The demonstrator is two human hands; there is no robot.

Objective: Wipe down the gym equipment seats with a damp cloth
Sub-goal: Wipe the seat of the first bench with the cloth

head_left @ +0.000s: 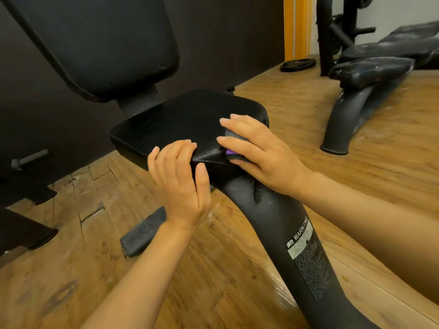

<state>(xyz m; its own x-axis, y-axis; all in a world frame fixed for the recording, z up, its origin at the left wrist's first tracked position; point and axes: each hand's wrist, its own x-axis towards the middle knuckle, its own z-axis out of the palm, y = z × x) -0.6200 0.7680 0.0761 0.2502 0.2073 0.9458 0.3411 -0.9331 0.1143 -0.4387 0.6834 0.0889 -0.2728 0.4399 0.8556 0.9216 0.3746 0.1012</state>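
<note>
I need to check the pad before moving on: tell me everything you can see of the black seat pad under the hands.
The seat pad is black textured vinyl with stitched edges, roughly square, tilted slightly, mounted on a black frame below the backrest. The left hand grips its near corner; the right hand presses a grey-purple cloth against its near right edge.

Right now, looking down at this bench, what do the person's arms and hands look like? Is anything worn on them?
Both are bare. The left hand and the right hand have no gloves, rings, watch or bands that show. Both forearms are uncovered as far as the picture's edge, with no sleeve in view. The fingernails are short and unpainted. No markings or tattoos can be seen on either arm.
</note>
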